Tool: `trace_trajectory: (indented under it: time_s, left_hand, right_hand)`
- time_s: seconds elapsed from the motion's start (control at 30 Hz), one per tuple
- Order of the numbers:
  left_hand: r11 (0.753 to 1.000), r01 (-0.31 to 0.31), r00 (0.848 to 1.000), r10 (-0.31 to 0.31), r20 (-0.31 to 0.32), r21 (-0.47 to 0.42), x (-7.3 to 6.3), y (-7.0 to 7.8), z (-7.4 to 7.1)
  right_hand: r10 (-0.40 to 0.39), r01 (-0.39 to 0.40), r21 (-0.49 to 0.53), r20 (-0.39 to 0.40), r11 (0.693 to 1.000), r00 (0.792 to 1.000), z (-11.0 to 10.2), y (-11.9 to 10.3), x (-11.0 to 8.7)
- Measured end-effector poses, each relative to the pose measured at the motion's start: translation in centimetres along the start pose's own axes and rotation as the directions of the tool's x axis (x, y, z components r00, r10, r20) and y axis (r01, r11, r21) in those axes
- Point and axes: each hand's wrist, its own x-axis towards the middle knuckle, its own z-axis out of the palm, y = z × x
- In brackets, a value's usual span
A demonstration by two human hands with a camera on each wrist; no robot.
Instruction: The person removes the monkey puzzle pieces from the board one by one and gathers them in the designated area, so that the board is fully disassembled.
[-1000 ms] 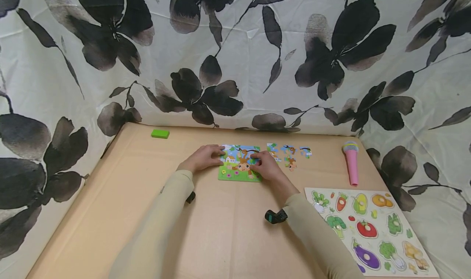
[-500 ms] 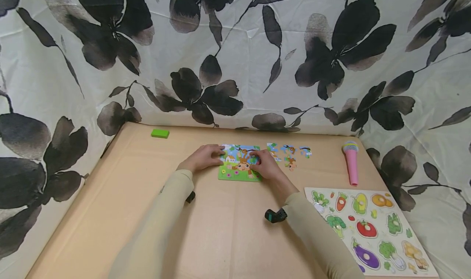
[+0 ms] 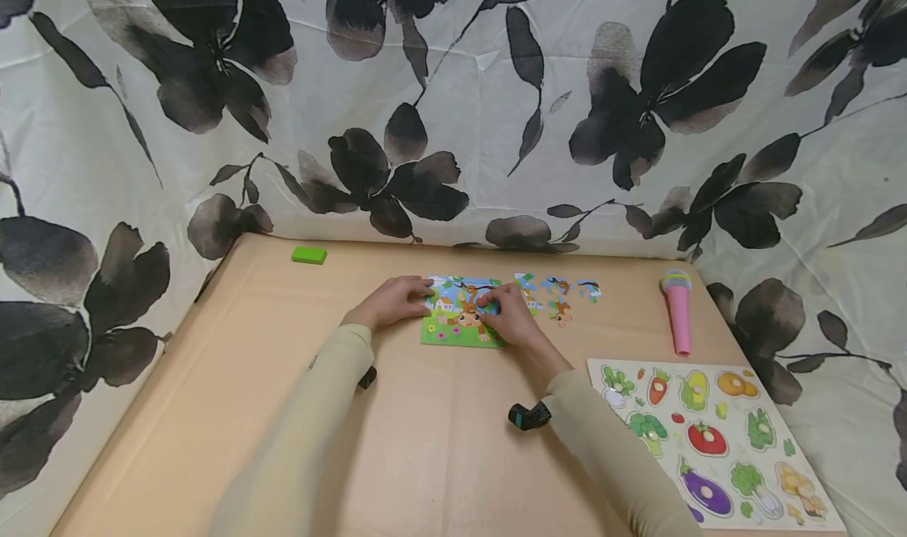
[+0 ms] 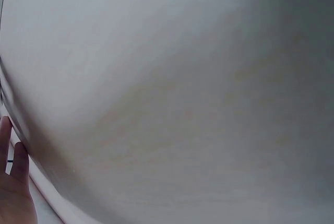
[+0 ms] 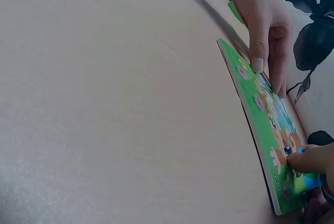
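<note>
A small picture puzzle board [image 3: 453, 336] with a monkey on green and blue lies flat near the table's far side. My left hand [image 3: 393, 302] rests at its left edge, thumb and fingers fairly straight against the board. Over the board's right part, my right hand [image 3: 520, 323] pinches what looks like a puzzle piece [image 5: 311, 181], blue where it shows and mostly covered by the fingers. The right wrist view shows the right thumb [image 5: 313, 158] above the picture. Mostly bare table fills the left wrist view, with part of the left hand [image 4: 15, 198] at its edge.
Several loose puzzle pieces [image 3: 557, 287] lie right of the board. A pink toy microphone [image 3: 678, 316] stands out farther right, with a white vegetable board [image 3: 666, 505] in front. A green block [image 3: 309, 255] sits at the far left edge, before a floral cloth [image 3: 489, 143].
My right hand has shifted slightly away from me over the board's right side. The left hand and the loose pieces stay where they were.
</note>
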Motion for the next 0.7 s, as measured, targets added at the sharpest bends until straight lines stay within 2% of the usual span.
trace_trajectory:
  time_s: [0.33, 0.7]
  left_hand:
    - [1.0, 0.012, 1.0, -0.012, 0.008, 0.0, 0.1, -0.08, -0.07]
    - [1.0, 0.003, 1.0, -0.003, 0.007, -0.001, 0.17, -0.15, -0.02]
  right_hand:
    - [0.019, -0.019, -0.03, 0.0, 0.999, 1.0, 0.15, 0.27, -0.15]
    - [-0.011, 0.011, -0.069, 0.002, 0.998, 1.0, 0.07, 0.11, -0.29]
